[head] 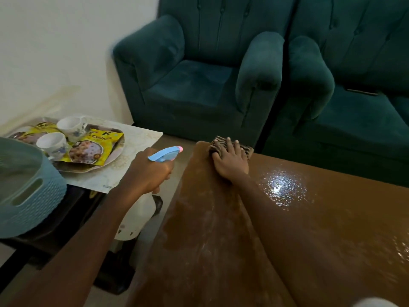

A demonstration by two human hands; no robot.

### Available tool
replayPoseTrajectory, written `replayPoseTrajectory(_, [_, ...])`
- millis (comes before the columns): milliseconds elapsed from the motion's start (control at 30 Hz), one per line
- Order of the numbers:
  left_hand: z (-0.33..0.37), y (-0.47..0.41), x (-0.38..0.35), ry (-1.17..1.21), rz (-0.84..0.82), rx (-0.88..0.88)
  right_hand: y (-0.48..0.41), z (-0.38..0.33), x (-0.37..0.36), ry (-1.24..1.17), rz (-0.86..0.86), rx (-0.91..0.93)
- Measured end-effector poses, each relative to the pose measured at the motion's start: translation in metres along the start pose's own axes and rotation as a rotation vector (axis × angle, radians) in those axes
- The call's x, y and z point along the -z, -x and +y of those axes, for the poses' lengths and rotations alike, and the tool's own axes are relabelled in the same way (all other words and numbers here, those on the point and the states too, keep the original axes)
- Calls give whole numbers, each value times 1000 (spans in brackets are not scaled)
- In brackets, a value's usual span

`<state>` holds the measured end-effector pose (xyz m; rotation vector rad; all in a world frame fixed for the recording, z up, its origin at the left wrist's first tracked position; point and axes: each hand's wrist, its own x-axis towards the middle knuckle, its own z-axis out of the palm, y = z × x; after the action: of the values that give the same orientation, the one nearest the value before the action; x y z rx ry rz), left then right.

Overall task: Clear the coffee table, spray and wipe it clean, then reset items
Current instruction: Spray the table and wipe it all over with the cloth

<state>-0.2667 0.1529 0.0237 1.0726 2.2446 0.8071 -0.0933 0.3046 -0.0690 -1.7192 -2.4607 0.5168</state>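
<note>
The brown coffee table (287, 229) fills the lower right, its top wet and streaked, with a shiny patch of spray near its far edge. My right hand (231, 161) presses flat, fingers straight, on a dark striped cloth (218, 144) at the table's far left corner. My left hand (152, 171) grips a spray bottle (164, 154) with a blue trigger head and a white body, held over the gap to the left of the table.
A side table (137, 138) on the left carries a tray (93, 167) with two white cups (54, 144) and yellow snack packets (97, 147). A teal basket (24, 187) stands at the left edge. Green armchairs (199, 80) stand behind the table.
</note>
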Motion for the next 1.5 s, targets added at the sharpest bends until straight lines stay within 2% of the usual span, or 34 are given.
replayPoseTrajectory(133, [-17, 0, 14, 28, 29, -9, -20, -57, -13, 16, -100, 202])
replayPoseTrajectory(300, [-22, -3, 20, 53, 4, -20, 16, -35, -7, 28, -129, 473])
replayPoseTrajectory(367, [-22, -4, 20, 63, -1, -20, 27, -11, -5, 30, -76, 421])
replayPoseTrajectory(500, [-20, -2, 20, 82, -20, -29, 8, 1, -2, 4, 66, 14])
replayPoseTrajectory(567, [-20, 0, 21, 88, -15, -29, -10, -18, -5, -50, 73, -101])
replayPoseTrajectory(633, [-20, 3, 21, 85, -9, -19, -19, -40, -12, -23, 37, -11])
replayPoseTrajectory(700, [-20, 6, 21, 76, -16, -10, -12, -55, -17, 47, -20, 200])
replayPoseTrajectory(767, [-20, 9, 21, 62, -29, 0, 7, -53, -18, 71, -68, 363])
replayPoseTrajectory(833, [-19, 11, 20, 52, -39, 1, 26, -35, -14, 56, -95, 434])
replayPoseTrajectory(900, [-18, 12, 19, 43, -48, -8, 35, -9, -9, 64, -81, 392])
replayPoseTrajectory(1067, [-12, 25, 10, 0, -96, -59, 45, 56, 12, 49, 9, 66])
replayPoseTrajectory(1267, [5, 41, -8, -50, -248, -126, 116, 88, 15, 37, -47, 100])
replayPoseTrajectory(1367, [16, 49, -19, -69, -313, -173, 149, 103, 20, 1, 14, -31])
replayPoseTrajectory(1500, [23, 57, -35, -176, -317, -207, 168, 106, 20, -93, 108, -252])
